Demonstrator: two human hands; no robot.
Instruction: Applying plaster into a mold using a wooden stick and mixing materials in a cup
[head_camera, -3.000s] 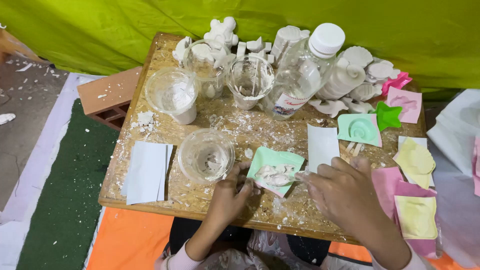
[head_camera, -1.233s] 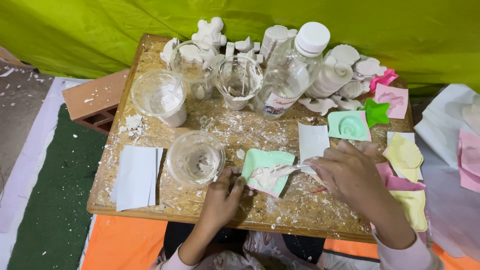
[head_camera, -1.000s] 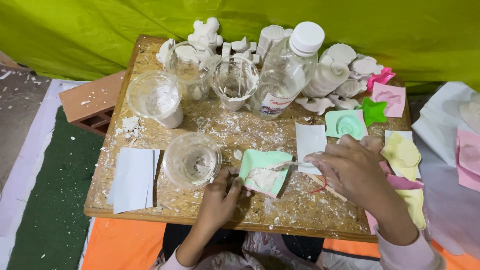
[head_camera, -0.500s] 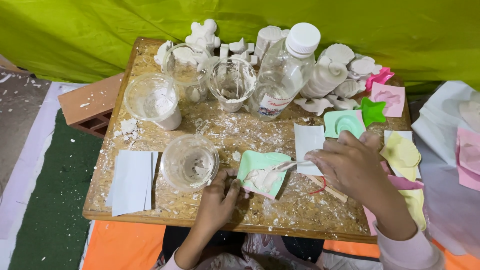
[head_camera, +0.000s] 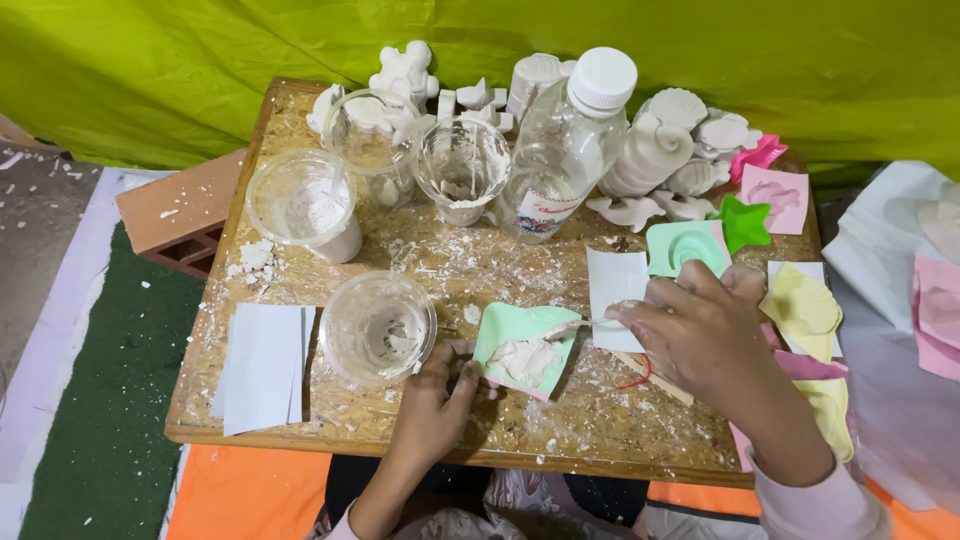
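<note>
Surface edges show on all four sides; open room lies mainly along the near edge, while cups, a bottle and white casts crowd the far edge. Green mold sits near the front centre, filled with white paste, just right of an empty plastic cup. Left hand grips the mold's left edge, fingers closed on it. Right hand pinches a thin stick, tip at the paste.

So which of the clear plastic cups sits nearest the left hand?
The empty-looking clear cup beside the left hand; the other cups stand farther back on the table.
</note>
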